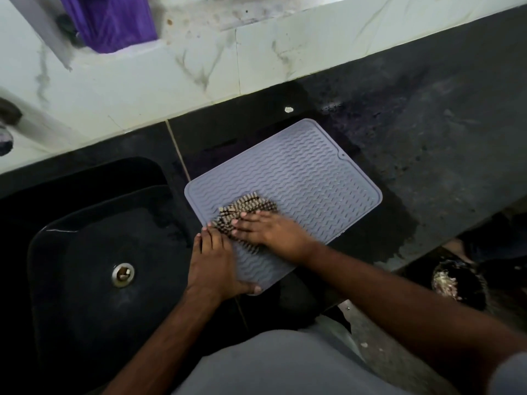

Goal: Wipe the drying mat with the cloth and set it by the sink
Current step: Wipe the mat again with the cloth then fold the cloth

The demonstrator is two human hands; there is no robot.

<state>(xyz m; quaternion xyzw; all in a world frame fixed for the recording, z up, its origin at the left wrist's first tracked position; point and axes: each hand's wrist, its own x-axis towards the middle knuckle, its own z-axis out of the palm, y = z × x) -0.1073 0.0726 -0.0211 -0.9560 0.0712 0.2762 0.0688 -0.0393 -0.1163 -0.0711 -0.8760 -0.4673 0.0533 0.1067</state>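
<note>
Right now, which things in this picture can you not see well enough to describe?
Head view only:
- Cloth: motion blur and the right hand hide its pattern.
- Drying mat: both hands cover the near part; left hand hides that edge.
- Purple item: cut off by the top edge.
- Tap: blurred, cut off at left.

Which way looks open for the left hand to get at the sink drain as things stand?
Probably yes: the left hand rests on the drying mat's corner at the sink's edge, and nothing lies between it and the drain.
</note>
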